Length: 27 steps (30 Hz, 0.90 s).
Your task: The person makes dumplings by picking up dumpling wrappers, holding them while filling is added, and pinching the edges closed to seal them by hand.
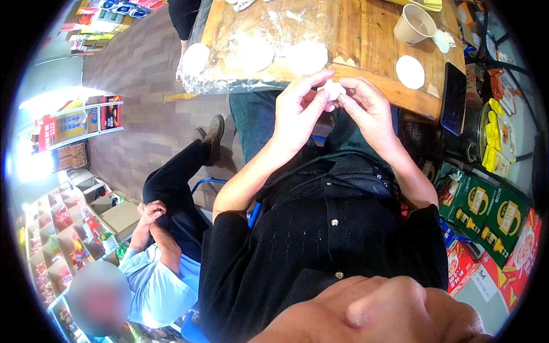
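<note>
Both my hands meet over the front edge of the wooden table [366,34]. Between their fingertips is a small piece of white dough [334,90], pinched from both sides. My left hand [299,108] has its thumb and fingers closed on the dough's left side. On the other side, my right hand [366,108] grips it with thumb and fingertips. Just beyond my left hand a round white wrapper [307,57] lies on clear plastic film [274,23]. Another white wrapper [410,72] rests on the bare wood at the right.
A paper cup [414,26] and a phone [453,98] are at the table's right side. More white rounds [196,58] lie along the left edge. A person in a light blue shirt [160,286] sits at the lower left. Green packages [483,206] stand at the right.
</note>
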Tool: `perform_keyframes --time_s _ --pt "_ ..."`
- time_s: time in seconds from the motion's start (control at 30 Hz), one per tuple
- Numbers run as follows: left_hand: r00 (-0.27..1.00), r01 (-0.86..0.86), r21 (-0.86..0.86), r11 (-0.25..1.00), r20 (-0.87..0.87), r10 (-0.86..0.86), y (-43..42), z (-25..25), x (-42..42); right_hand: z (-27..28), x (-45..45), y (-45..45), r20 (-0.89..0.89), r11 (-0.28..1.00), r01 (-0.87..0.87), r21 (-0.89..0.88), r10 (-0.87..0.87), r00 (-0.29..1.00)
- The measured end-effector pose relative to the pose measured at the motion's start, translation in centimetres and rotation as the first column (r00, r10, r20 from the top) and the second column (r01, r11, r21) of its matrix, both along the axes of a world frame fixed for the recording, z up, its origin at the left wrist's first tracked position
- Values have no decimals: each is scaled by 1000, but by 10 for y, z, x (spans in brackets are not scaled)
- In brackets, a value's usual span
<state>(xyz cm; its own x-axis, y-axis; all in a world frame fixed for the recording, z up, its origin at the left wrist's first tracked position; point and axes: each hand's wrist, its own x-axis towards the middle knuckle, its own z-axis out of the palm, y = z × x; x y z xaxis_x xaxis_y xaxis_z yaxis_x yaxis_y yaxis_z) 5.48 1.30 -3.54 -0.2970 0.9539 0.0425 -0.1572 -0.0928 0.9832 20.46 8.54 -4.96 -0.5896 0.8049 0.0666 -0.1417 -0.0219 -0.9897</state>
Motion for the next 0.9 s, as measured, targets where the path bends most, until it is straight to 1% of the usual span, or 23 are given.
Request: perform_keyframes --time_s 0.03,0.07,0.1,0.17,0.2,0.27,0.33,0.4,0.47,0.53,0.6,0.63,0.7,0.73,0.8,0.83,0.9 --pt "1000 2 -2 1000 0 -2 0 1 -1 0 0 0 33 997 14 79 -16 999" --pt "996 -4 17 1000 -94 6 -1 2 -2 1 1 1 66 987 25 157 -36 997" --pt "982 -7 37 999 -187 14 -1 3 -2 4 1 1 65 987 28 155 -39 997" --pt "977 -23 39 999 -212 30 0 6 -1 12 -1 2 117 953 16 303 -53 992" --pt "970 -40 42 998 -236 49 1 7 -1 12 -2 3 115 953 19 302 -56 992" --pt "965 -30 46 998 -260 41 1 5 -2 11 -3 4 133 904 31 426 -96 986" --pt "958 -22 49 999 -284 35 0 5 -4 15 -2 3 164 897 17 442 -100 981" --pt "934 6 24 1000 -357 3 0 8 -5 18 -1 4 194 889 3 458 -104 975" --pt "933 15 18 1000 -359 -8 -1 7 -7 19 0 4 212 808 5 589 -161 964" --pt "932 25 13 1000 -361 -19 -2 9 -5 19 1 5 196 806 17 591 -163 967" --pt "996 -19 -49 999 -91 15 -2 14 1 21 1 5 180 805 30 593 -168 969" --pt "996 -17 -49 999 -93 12 -1 16 1 22 1 5 169 817 41 575 -168 971" --pt "997 73 -83 994 19 -72 0 20 -1 24 1 6 153 828 56 558 -169 974" --pt "997 74 -83 994 15 -73 0 20 -4 25 1 6 149 814 57 578 -174 973" --pt "986 145 -162 976 -59 -157 2 16 -10 25 0 8 137 797 63 601 -180 974" --pt "986 143 -156 977 -68 -155 3 14 -12 25 1 9 155 778 46 627 -182 971" --pt "966 159 -199 967 -172 -195 7 14 -17 26 0 11 158 749 32 661 -180 971"
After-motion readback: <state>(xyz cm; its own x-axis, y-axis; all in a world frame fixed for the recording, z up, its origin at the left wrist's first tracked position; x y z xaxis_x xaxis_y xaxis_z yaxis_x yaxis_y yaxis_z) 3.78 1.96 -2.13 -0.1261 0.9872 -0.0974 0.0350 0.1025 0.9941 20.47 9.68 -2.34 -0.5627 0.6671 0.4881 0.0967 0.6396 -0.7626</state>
